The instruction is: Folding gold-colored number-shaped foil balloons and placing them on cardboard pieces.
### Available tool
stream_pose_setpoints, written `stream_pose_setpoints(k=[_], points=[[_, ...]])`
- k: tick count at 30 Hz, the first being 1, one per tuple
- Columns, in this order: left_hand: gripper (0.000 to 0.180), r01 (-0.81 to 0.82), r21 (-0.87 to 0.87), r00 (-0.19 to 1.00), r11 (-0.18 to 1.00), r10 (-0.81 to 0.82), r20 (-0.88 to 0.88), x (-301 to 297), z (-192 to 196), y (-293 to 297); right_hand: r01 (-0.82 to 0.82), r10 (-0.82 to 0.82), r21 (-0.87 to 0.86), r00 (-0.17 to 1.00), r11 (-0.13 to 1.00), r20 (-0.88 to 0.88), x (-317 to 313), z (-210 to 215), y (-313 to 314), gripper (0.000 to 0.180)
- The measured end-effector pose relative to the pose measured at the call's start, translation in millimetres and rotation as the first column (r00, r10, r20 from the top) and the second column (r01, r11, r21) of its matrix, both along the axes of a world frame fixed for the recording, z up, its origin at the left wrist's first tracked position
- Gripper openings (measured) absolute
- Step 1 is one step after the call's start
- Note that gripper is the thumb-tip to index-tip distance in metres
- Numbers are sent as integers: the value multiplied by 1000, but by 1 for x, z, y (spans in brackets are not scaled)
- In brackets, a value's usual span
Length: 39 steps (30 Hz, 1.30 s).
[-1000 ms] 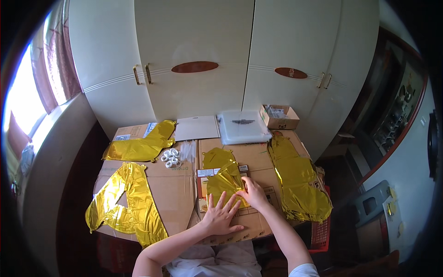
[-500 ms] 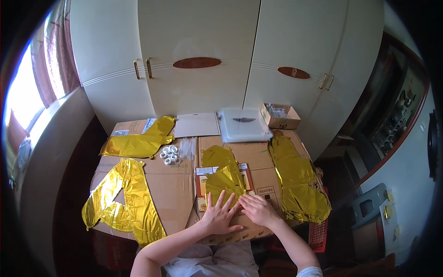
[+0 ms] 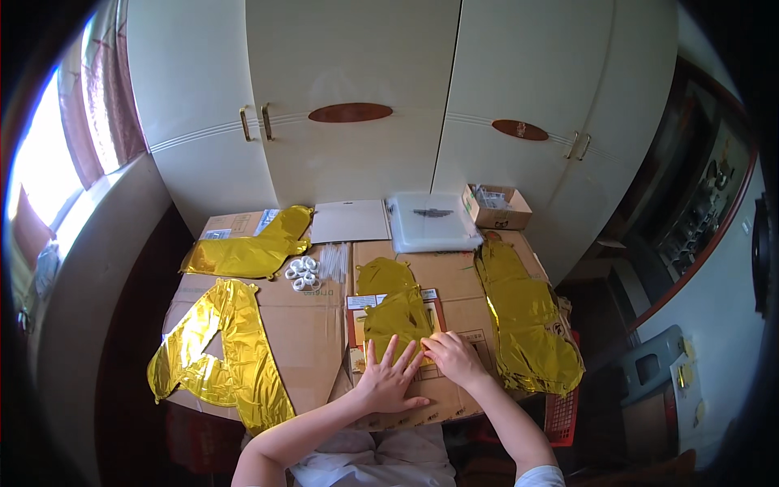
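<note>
A flat gold foil balloon (image 3: 395, 312) lies at the centre of a cardboard-covered table (image 3: 304, 325), atop a printed card (image 3: 355, 307), its near end under a person's hands. The left hand (image 3: 389, 381) presses flat with fingers spread, gripping nothing, while the right hand (image 3: 451, 357) curls loosely on the foil's edge, apparently smoothing it; a next move would likely call for even pressure outward. More gold balloons (image 3: 527, 321) lie on both sides.

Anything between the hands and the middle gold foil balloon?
Nothing visible. The left hand lies flat at the near end of the gold foil balloon, and the right hand touches its near edge beside it.
</note>
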<state>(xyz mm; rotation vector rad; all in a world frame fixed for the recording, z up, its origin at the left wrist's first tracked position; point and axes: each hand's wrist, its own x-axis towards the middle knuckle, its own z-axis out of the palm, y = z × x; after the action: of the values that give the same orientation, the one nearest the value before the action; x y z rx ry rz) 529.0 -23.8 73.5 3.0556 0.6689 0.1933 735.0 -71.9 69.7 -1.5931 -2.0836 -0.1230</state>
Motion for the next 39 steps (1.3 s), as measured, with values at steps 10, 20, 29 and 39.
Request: stream_pose_setpoints(k=[10,20,29,39], points=[[98,-3,2,1000,1000,3,6,0,1,-2,214,-390,-340,681,916,-620,41,-13,66,50],[98,-1,-8,1000,1000,1,7,1,2,-2,-50,-348,-410,441,911,-827,51,8,115,5],[98,-4,-17,1000,1000,4,-3,0,4,-2,324,-88,-16,208,946,-974,126,42,123,10],[92,9,-15,1000,1000,-8,3,2,7,-3,602,-409,-182,264,777,-873,236,-25,53,22]])
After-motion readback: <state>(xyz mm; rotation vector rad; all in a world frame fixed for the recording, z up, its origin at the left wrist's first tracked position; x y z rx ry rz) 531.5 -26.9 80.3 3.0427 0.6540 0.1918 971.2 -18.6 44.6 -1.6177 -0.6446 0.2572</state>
